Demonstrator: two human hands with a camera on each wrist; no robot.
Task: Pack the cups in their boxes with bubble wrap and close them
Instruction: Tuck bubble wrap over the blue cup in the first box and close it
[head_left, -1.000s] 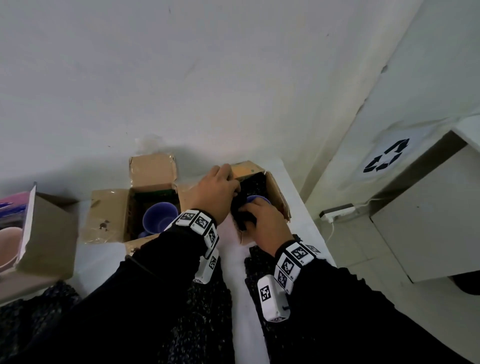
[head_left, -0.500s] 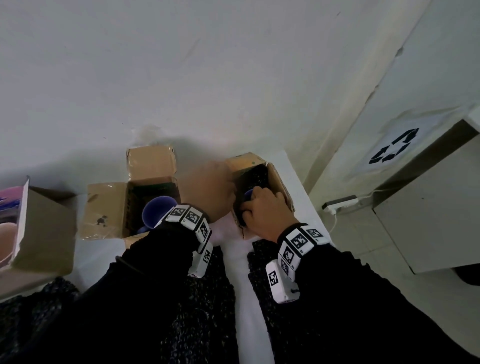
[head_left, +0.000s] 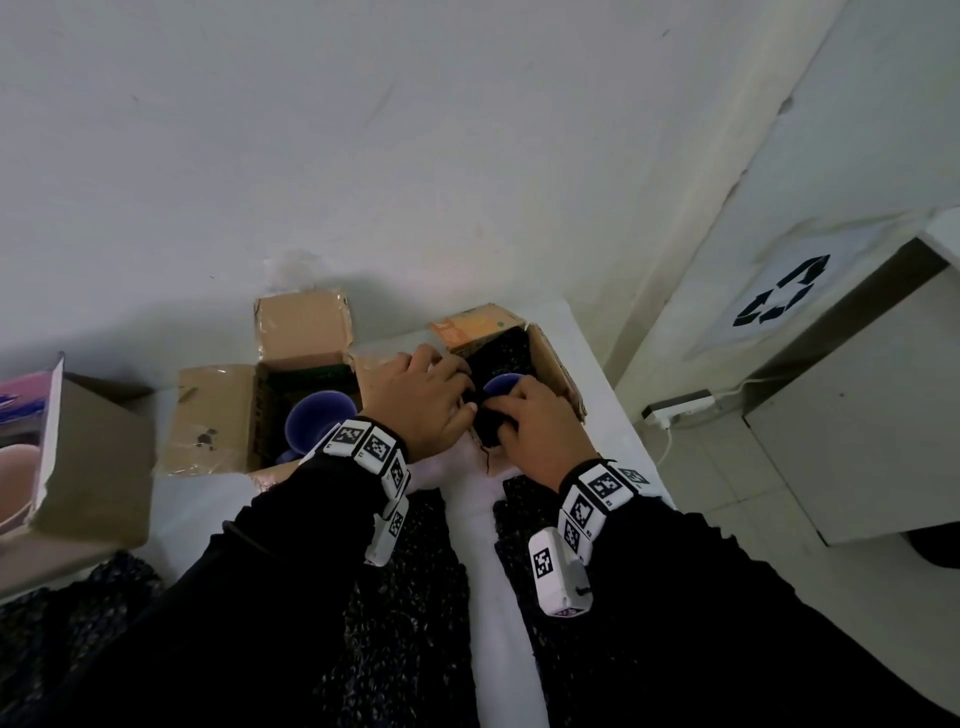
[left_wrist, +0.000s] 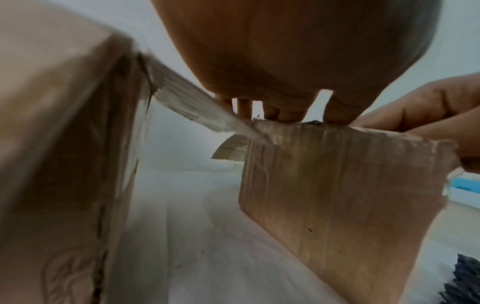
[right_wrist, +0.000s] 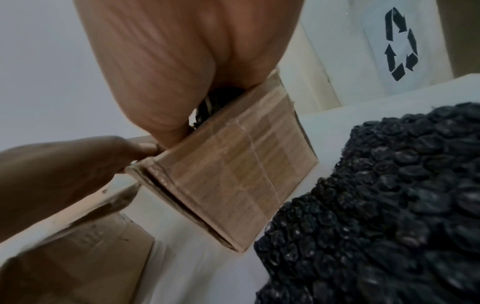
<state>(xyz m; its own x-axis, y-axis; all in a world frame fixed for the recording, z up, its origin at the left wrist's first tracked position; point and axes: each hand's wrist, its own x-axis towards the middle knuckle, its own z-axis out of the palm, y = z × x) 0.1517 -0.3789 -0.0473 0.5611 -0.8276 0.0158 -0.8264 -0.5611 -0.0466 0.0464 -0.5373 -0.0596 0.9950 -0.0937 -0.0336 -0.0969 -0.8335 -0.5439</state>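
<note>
Two open cardboard boxes stand on the white table (head_left: 488, 597). The left box (head_left: 218, 415) holds a bare blue cup (head_left: 317, 421). The right box (head_left: 556, 364) (left_wrist: 337, 185) (right_wrist: 233, 174) is lined with black bubble wrap (head_left: 501, 343), and a blue cup rim (head_left: 506, 383) shows inside. My left hand (head_left: 426, 400) curls over that box's near-left rim, fingers in the wrap and thumb at the corner. My right hand (head_left: 535, 421) grips a bunch of wrap (head_left: 491, 434) at the near rim, beside the cup.
Sheets of black bubble wrap (head_left: 410, 597) (right_wrist: 389, 205) lie on the table under my forearms. A third box with a pink cup (head_left: 21, 467) stands far left. The table's right edge drops to the floor, with a power strip (head_left: 675, 410) and a white recycling bin (head_left: 779, 296).
Both hands have stayed at the right box's near rim. My right hand slid down from over the opening, so the blue cup's rim shows again. My left fingers moved onto the rim.
</note>
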